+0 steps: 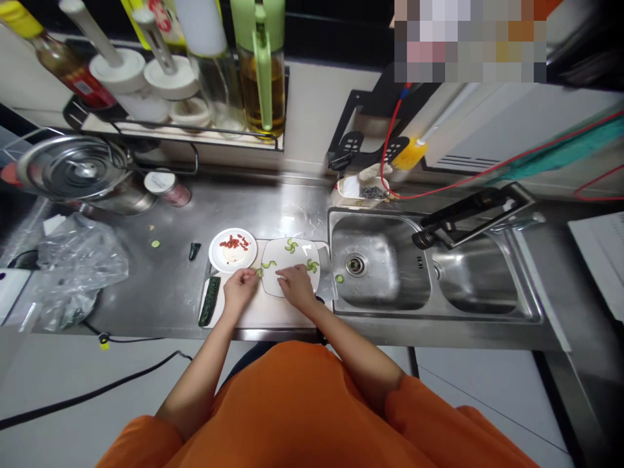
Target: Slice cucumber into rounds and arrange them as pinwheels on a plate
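My left hand (238,291) pinches a thin green cucumber slice (259,273) at the left rim of a white squarish plate (277,251). Over the plate's lower part is my right hand (296,286), its index finger stretched out and holding nothing visible. Curved cucumber slices form pinwheels on the plate, one at the top (291,246) and one at the right (312,266). A couple more slices (268,264) lie near its left side. Beneath is a light cutting board (263,315), with a dark green cucumber piece (208,301) at its left end.
A round white plate (213,250) with small red pieces stands behind my left hand. A cucumber end (194,251) lies on the steel counter (146,286). A double sink (385,260) is at right; pots (82,172) and a plastic bag (80,253) are left. Bottles (263,84) stand on a shelf.
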### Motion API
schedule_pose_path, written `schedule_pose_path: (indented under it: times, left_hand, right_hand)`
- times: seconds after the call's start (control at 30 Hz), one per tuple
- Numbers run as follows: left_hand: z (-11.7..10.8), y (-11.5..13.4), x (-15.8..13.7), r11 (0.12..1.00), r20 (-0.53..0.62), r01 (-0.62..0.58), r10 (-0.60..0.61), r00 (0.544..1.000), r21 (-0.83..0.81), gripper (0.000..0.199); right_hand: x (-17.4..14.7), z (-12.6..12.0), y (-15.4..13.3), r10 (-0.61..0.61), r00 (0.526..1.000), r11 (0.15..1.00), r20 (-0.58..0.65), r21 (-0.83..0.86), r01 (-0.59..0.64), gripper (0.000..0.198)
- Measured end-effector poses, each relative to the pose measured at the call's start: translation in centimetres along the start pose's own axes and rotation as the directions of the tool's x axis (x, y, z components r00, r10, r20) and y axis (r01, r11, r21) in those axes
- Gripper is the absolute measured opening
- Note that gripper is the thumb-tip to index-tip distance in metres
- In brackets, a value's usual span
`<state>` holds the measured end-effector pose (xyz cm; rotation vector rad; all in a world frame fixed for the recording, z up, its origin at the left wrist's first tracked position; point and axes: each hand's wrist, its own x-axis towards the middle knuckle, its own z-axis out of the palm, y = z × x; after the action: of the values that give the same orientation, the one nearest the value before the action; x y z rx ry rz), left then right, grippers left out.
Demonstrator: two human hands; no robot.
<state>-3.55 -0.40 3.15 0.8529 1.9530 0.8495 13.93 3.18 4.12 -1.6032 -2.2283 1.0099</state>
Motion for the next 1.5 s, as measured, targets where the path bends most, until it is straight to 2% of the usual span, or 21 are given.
schedule_pose_path:
  times: [0.1,0.2,0.3,0.37,0.43,0.5,0.57,0.6,0.63,0.7,0.8,0.87,1.0,1.17,1.23,1.3,1.4,1.5]
  left_hand:
    - [-0.2,0.9,0.3,0.984,0.169,0.046,-0.017,0.985,-0.174,0.032]
    - [0.1,1.6,0.5,0.957,0.245,0.063,0.008,0.97,-0.282,0.035]
    - [0.3,1.8,0.6,0.933,0.288,0.109,-0.007,0.958,-0.342,0.039]
    - [0.3,1.8,0.6,0.909,0.344,0.206,-0.074,0.936,-0.363,0.04]
    - [0.1,2.0,0.7,0.864,0.426,0.352,-0.183,0.886,-0.359,0.037]
    - [0.0,2.3,0.7,0.797,0.506,0.5,-0.293,0.811,-0.339,0.033]
    - [0.1,2.6,0.8,0.735,0.565,0.594,-0.352,0.746,-0.327,0.029]
    - [0.2,2.7,0.9,0.716,0.582,0.614,-0.356,0.731,-0.333,0.027]
    - [0.3,2.8,1.0,0.706,0.589,0.617,-0.347,0.73,-0.348,0.024]
    - [0.5,3.0,1.1,0.711,0.579,0.587,-0.309,0.755,-0.387,0.022]
    - [0.6,3.2,1.5,0.736,0.526,0.525,-0.27,0.806,-0.427,0.025]
    - [0.7,3.4,1.9,0.754,0.507,0.505,-0.267,0.82,-0.42,0.027]
    - [0.7,3.8,2.7,0.789,0.507,0.509,-0.301,0.808,-0.343,0.027]
    - [0.6,3.7,3.2,0.804,0.525,0.538,-0.354,0.774,-0.252,0.027]
    - [0.6,3.6,3.3,0.792,0.563,0.551,-0.338,0.754,-0.263,0.025]
    - [0.6,3.4,3.3,0.772,0.58,0.555,-0.309,0.754,-0.309,0.027]
    - [0.6,3.1,3.3,0.78,0.533,0.51,-0.275,0.8,-0.362,0.038]
    - [0.8,2.8,3.5,0.846,0.434,0.394,-0.223,0.873,-0.359,0.04]
  right_hand:
    - [1.4,0.4,-0.4,0.02,0.999,0.986,-0.05,0.167,-0.011,0.022]
    - [2.4,0.4,-0.7,0.054,0.998,0.952,-0.044,0.304,-0.038,0.016]
    - [2.8,0.1,-0.7,0.087,0.996,0.939,-0.009,0.336,-0.079,0.012]
    - [2.7,-0.3,-0.7,0.083,0.996,0.945,-0.023,0.318,-0.072,0.011]
    - [2.4,-0.7,-0.7,0.053,0.997,0.955,-0.048,0.294,-0.036,0.011]
    - [2.0,-1.1,-0.7,0.009,0.999,0.958,-0.052,0.286,0.007,0.012]
    - [1.7,-1.3,-0.6,-0.038,0.999,0.951,-0.029,0.305,0.045,0.013]
    - [1.5,-1.3,-0.6,-0.055,0.998,0.946,-0.016,0.318,0.057,0.013]
    - [1.4,-1.3,-0.5,-0.064,0.998,0.943,-0.009,0.328,0.063,0.014]
    - [1.4,-1.1,-0.4,-0.051,0.999,0.942,-0.008,0.331,0.051,0.013]
    - [1.7,-0.8,-0.2,0.023,0.999,0.946,-0.025,0.325,-0.014,0.011]
    - [2.0,-0.6,-0.1,0.065,0.998,0.938,-0.018,0.341,-0.055,0.011]
    - [2.6,-0.5,-0.2,0.053,0.999,0.936,0.001,0.348,-0.05,0.012]
    - [2.6,-1.2,-0.6,-0.054,0.998,0.975,-0.023,0.213,0.058,0.011]
    - [2.6,-1.3,-0.6,-0.105,0.994,0.98,-0.017,0.17,0.107,0.01]
    - [2.6,-1.3,-0.6,-0.128,0.992,0.981,-0.018,0.147,0.129,0.01]
    - [2.7,-0.9,-0.5,-0.077,0.996,0.984,-0.043,0.155,0.082,0.011]
    - [3.0,-0.3,-0.4,0.021,0.999,0.977,-0.04,0.213,-0.012,0.014]
